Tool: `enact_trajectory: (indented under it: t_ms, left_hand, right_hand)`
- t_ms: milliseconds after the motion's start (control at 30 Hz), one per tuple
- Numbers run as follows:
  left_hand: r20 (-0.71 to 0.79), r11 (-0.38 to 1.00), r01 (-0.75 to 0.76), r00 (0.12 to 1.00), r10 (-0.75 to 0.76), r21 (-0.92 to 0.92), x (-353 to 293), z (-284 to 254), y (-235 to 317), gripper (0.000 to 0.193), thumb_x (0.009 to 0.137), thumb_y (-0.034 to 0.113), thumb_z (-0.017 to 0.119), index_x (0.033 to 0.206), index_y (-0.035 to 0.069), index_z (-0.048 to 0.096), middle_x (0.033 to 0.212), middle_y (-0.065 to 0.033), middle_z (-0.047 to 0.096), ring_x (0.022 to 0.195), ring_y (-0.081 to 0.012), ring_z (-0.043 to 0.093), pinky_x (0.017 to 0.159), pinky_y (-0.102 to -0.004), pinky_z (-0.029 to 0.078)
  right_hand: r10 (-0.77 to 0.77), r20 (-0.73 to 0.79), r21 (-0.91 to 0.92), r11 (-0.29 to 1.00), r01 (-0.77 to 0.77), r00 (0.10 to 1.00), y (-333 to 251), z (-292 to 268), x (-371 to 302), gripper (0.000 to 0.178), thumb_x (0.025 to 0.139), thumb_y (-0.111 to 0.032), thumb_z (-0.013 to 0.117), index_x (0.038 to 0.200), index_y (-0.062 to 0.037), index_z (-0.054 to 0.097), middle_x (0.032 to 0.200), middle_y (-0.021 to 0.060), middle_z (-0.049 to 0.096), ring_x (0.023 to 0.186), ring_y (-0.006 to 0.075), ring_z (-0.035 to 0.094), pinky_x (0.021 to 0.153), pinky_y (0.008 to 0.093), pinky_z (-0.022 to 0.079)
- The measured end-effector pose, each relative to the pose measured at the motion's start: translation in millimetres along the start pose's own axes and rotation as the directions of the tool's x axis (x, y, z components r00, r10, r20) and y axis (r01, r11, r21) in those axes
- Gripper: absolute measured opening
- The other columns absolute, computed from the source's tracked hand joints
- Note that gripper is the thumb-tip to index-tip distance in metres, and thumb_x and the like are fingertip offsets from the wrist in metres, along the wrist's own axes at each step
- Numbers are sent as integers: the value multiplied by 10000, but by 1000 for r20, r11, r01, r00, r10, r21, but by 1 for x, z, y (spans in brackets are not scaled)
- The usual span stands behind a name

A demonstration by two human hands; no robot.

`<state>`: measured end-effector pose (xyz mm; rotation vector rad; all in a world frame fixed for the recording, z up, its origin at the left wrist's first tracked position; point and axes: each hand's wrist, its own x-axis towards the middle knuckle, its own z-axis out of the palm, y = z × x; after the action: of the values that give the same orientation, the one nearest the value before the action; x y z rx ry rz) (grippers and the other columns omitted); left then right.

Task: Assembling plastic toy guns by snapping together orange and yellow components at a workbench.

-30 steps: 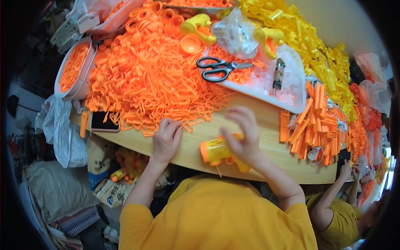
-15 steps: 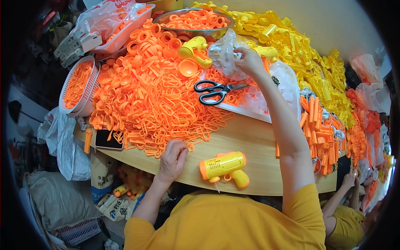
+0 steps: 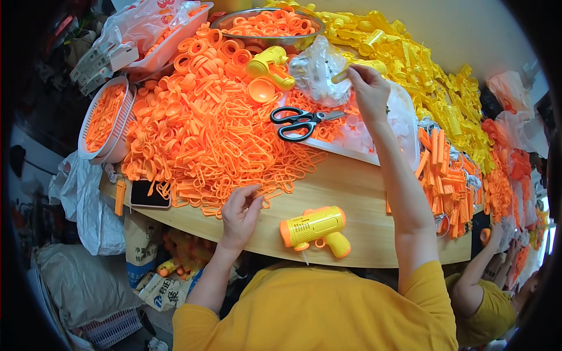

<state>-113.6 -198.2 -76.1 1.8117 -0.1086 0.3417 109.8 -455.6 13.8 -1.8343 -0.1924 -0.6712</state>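
Note:
My right hand point(image 3: 370, 93) reaches over the white tray point(image 3: 374, 157), its thumb and fingertips closed on a small yellowish strip point(image 3: 340, 76). That strip lies against a crumpled clear plastic bag point(image 3: 319, 73) with small pieces inside. My left hand point(image 3: 242, 215) is at the near edge of the orange clip pile point(image 3: 246, 140), fingers loosely bent and apart from the thumb, with nothing seen in it. Between my arms, on the wooden table point(image 3: 281, 219), a yellow and orange toy gun point(image 3: 316, 229) lies on its side. Black-handled scissors point(image 3: 304, 121) rest across the tray's edge.
Yellow parts point(image 3: 421, 76) are heaped along the back right, orange bars point(image 3: 442, 169) at the right. A metal bowl point(image 3: 269, 40), a white basket point(image 3: 108, 126) and a phone point(image 3: 149, 195) are around the pile. A co-worker point(image 3: 483, 292) sits at the far right.
My right hand has drawn slightly away from the plastic bag, and the yellowish strip now shows in its fingers. My left hand has shifted slightly upward and its fingers have loosened.

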Motion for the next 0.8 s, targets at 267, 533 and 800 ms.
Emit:
enact_trajectory:
  t_ms: [267, 533, 800]
  left_hand:
    - [193, 730, 345, 938, -287, -590, 18, 24, 37, 205, 884, 0, 574, 1088, -17, 588, 793, -57, 623, 706, -108, 612, 631, -254, 529]
    - [344, 675, 417, 905, -249, -609, 10, 48, 53, 209, 892, 28, 585, 1091, -36, 593, 873, -65, 633, 741, -110, 621, 652, -233, 537]
    - [426, 674, 528, 842, -332, -517, -4, 55, 52, 222, 897, -5, 553, 1110, -38, 604, 900, -82, 641, 774, -127, 631, 727, -260, 550]
  right_hand:
    - [249, 71, 422, 870, -256, 966, -35, -29, -111, 123, 886, -90, 625, 940, 20, 639, 745, 47, 638, 566, 78, 547, 497, 215, 432]
    - [370, 146, 440, 806, -395, 917, -59, -41, -205, 166, 905, -63, 593, 1036, 38, 615, 796, 79, 643, 642, 116, 612, 589, 229, 514]
    - [394, 201, 420, 792, -443, 897, -59, -54, -242, 210, 925, -58, 559, 1109, 39, 587, 902, 88, 648, 724, 124, 632, 669, 232, 529]
